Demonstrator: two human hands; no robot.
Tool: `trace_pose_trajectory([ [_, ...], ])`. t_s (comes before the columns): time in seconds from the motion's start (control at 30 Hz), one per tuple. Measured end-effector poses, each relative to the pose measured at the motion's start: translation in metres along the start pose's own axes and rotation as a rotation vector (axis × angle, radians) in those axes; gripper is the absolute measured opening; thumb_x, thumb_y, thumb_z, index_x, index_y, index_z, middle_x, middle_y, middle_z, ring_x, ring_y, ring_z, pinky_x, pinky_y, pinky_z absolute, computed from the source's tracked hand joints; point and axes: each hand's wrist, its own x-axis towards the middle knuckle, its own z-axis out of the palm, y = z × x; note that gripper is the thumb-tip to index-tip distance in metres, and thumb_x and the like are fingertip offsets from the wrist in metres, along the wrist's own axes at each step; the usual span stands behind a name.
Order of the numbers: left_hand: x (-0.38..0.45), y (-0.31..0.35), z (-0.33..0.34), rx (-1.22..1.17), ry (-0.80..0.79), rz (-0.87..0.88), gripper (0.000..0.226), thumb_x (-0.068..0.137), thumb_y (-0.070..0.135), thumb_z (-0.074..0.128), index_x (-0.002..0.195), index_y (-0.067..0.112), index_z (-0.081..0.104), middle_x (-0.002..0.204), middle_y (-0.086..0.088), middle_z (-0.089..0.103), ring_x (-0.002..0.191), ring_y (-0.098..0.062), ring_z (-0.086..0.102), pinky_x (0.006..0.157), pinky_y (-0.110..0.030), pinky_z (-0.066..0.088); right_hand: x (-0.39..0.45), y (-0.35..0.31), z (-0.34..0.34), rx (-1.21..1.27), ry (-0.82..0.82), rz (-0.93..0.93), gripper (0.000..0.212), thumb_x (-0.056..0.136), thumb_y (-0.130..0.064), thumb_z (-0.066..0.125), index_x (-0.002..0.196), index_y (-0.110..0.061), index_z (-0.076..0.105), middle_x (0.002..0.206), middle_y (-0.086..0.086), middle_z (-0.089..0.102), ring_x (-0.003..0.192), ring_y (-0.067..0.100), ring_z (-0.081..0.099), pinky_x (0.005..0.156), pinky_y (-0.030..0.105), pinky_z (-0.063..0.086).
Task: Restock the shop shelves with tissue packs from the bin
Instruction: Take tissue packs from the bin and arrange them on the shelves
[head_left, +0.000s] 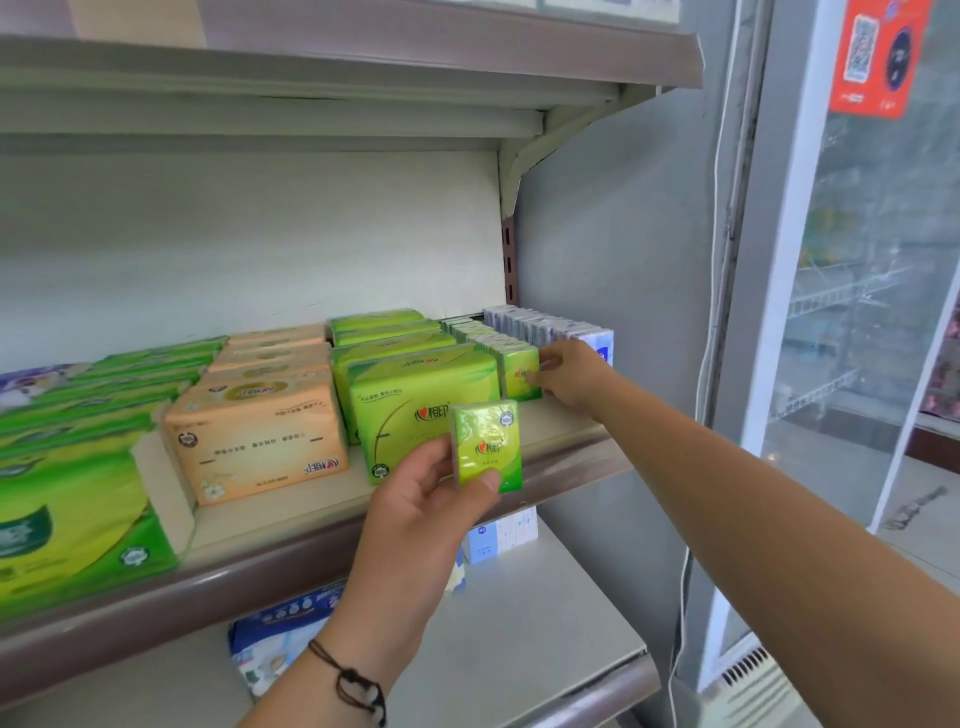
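Steadying the front small green pack (521, 373) of its row at the shelf's (571, 423) right end with our right hand (569, 373), we pinch a spare green pack (487, 448) in our left hand (426, 499), near the edge, and should slot it upright, flush in front

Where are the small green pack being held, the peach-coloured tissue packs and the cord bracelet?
small green pack (488, 447): head view, middle of its front face.
peach-coloured tissue packs (254, 436): head view, front of the nearest pack.
cord bracelet (348, 680): head view, its knot.

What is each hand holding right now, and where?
Left hand pinches a small green pack by its lower edge. Right hand grips the front shelf pack at its side.
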Motion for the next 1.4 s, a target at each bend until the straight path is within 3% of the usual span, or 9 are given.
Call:
trace_pose_trajectory([
  [0.2,0.005,0.001,0.007,-0.007,-0.008,0.012,0.028,0.091,0.001,0.063,0.112,0.017,0.069,0.106,0.003,0.076,0.101,-0.014,0.071,0.093,-0.03,0.055,0.01,0.002,0.009,-0.122,0.051,-0.009,0.042,0.088,-0.018,0.073,0.128,-0.013,0.06,0.118,0.013,0.067,0.108,0.028,0.062,0.08,0.027,0.043],
  [0.5,0.006,0.0,0.009,-0.02,-0.001,0.007,0.026,0.09,0.002,0.064,0.111,0.017,0.069,0.105,0.001,0.076,0.103,-0.018,0.071,0.098,-0.038,0.053,0.006,0.003,0.003,-0.192,0.032,0.009,0.051,0.087,-0.027,0.075,0.133,-0.014,0.057,0.137,0.009,0.057,0.119,0.027,0.057,0.091,0.029,0.045],
  [0.6,0.006,0.001,0.011,-0.039,0.006,0.0,0.026,0.091,0.002,0.063,0.111,0.017,0.069,0.103,0.002,0.077,0.1,-0.015,0.072,0.093,-0.033,0.055,-0.004,-0.003,-0.001,-0.208,0.02,0.008,0.053,0.085,-0.027,0.076,0.132,-0.013,0.055,0.133,0.008,0.056,0.118,0.029,0.059,0.093,0.031,0.048],
  [0.7,0.007,0.003,0.016,-0.065,0.009,-0.003,0.026,0.092,0.0,0.062,0.109,0.018,0.069,0.1,0.003,0.077,0.094,-0.011,0.072,0.086,-0.026,0.057,-0.018,-0.008,-0.009,-0.136,0.02,0.016,0.049,0.084,-0.027,0.077,0.127,-0.013,0.058,0.114,0.007,0.059,0.108,0.031,0.065,0.091,0.038,0.053],
  [0.8,0.008,0.008,0.019,-0.074,0.01,0.006,0.026,0.092,-0.001,0.061,0.108,0.019,0.069,0.102,0.001,0.077,0.096,-0.012,0.071,0.085,-0.024,0.057,-0.046,-0.019,-0.018,0.054,0.034,0.021,0.033,0.089,-0.027,0.071,0.117,-0.013,0.061,0.104,0.007,0.063,0.086,0.024,0.066,0.075,0.031,0.05],
  [0.87,0.01,0.012,0.02,-0.079,0.017,0.019,0.027,0.093,-0.002,0.06,0.108,0.019,0.069,0.104,0.0,0.076,0.098,-0.013,0.071,0.086,-0.024,0.057,-0.074,-0.031,-0.025,0.241,0.004,0.009,0.018,0.092,-0.023,0.067,0.106,-0.012,0.064,0.098,0.006,0.066,0.077,0.017,0.064,0.073,0.03,0.05],
  [1.07,0.023,0.015,0.03,-0.137,0.067,0.046,0.034,0.093,-0.006,0.057,0.107,0.024,0.065,0.098,0.008,0.076,0.098,-0.009,0.071,0.079,-0.019,0.056,-0.14,-0.051,-0.044,0.516,-0.073,-0.031,0.013,0.096,-0.025,0.061,0.103,-0.015,0.068,0.095,0.0,0.073,0.077,0.011,0.068,0.073,0.024,0.053],
  [1.3,0.027,0.004,0.049,-0.161,0.098,0.005,0.038,0.091,-0.003,0.061,0.125,0.014,0.057,0.112,0.0,0.074,0.104,-0.014,0.07,0.093,-0.029,0.055,-0.161,-0.043,-0.046,0.441,-0.068,-0.106,0.024,0.088,-0.022,0.074,0.11,-0.013,0.068,0.096,0.001,0.07,0.081,0.01,0.065,0.076,0.027,0.054],
  [1.4,0.028,0.0,0.053,-0.169,0.079,-0.013,0.037,0.092,-0.002,0.061,0.125,0.013,0.057,0.112,0.0,0.074,0.1,-0.012,0.071,0.09,-0.027,0.055,-0.157,-0.036,-0.05,0.472,-0.061,-0.086,0.023,0.086,-0.017,0.076,0.108,-0.013,0.069,0.1,0.004,0.071,0.082,0.011,0.065,0.071,0.024,0.053],
])
